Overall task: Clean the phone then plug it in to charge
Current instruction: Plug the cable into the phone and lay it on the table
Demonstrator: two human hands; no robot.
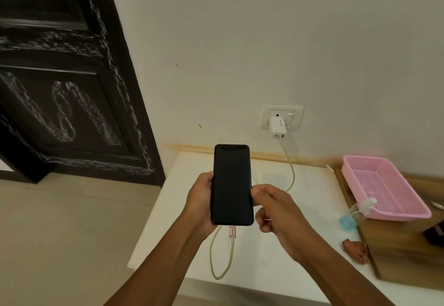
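A black phone (231, 184) with a dark screen is held upright above the white table (300, 245). My left hand (200, 200) grips its left edge. My right hand (270, 206) touches the phone's right edge with thumb and fingers curled. A pale cable (219, 257) with a clear connector sits in the phone's bottom port, loops over the table and runs up to a white charger (278, 127) plugged into the wall socket (282, 116).
A pink plastic basket (384, 188) rests on a wooden surface (406, 250) at the right. A small spray bottle (360, 209), a blue item (346, 222) and a reddish cloth (355, 249) lie near the table's right edge. A dark door (67, 77) stands at the left.
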